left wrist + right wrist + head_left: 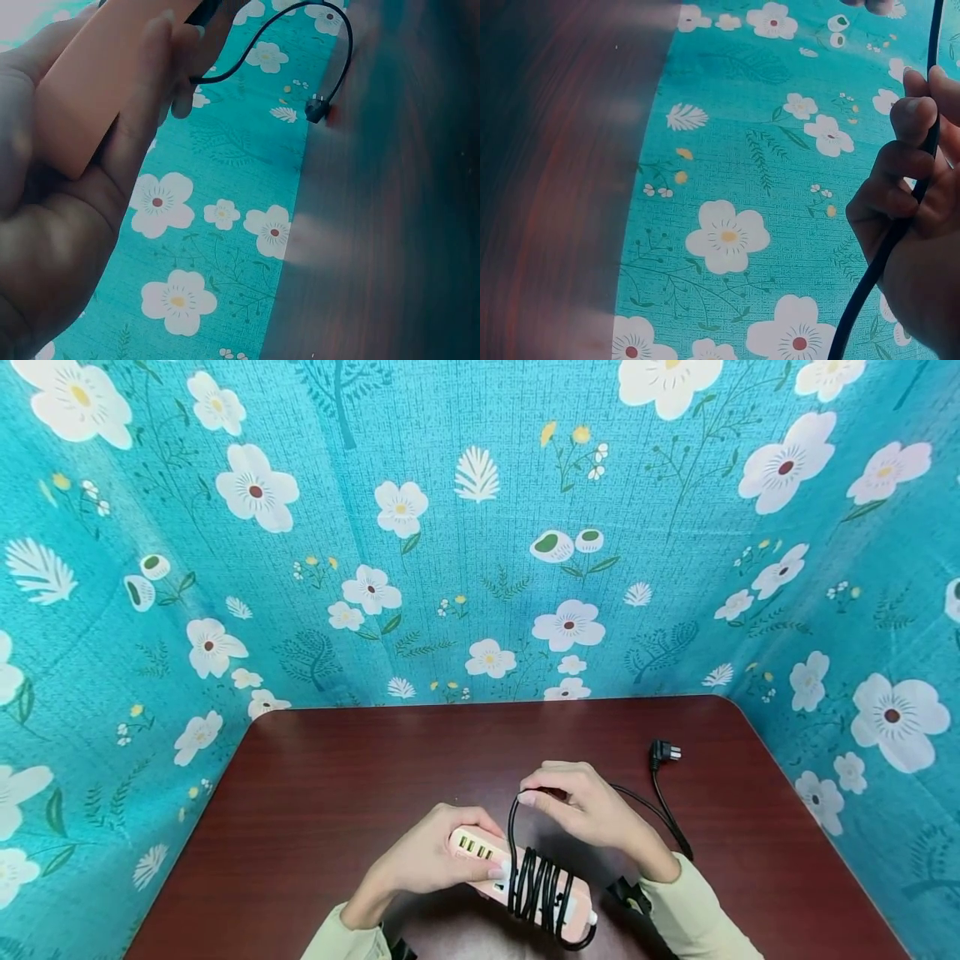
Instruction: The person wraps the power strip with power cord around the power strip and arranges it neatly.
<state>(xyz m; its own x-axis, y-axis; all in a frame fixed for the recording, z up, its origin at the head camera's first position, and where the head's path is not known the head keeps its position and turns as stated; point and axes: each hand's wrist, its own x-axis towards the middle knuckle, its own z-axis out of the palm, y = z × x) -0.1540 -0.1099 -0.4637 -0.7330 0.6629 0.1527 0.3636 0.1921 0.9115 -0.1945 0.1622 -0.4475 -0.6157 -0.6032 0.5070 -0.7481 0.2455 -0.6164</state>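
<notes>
Holding a pale pink power strip (pixel 498 852) by its left end in the left grip (pixel 431 852), with the thumb (pixel 478 869) laid across the upper face just beside a row of small ports (pixel 476 847) and with fingers round the far side. Showing a plain, flat face of the same strip to the left wrist camera. Slanting down to the right in the head view, near the front of the worktop (pixel 337 777); hard to tell whether touching it or raised above it. In the right grip (pixel 592 806), pinching a black cord (pixel 534 893) between thumb and fingertips, just beyond the strip; running also beneath the curled fingers in the right wrist view. Wound in several turns around the strip's middle and right part, and looping out of a white fitting (pixel 592 917) at the right end. Leading off on the other side of the right grip, bending back near the pale right sleeve (pixel 693 910), and ending in a black plug (pixel 662 754) at the back right of the worktop, with prongs towards the right. Behind and at both sides, hung with turquoise cloth (pixel 450 560) printed with white flowers.
</notes>
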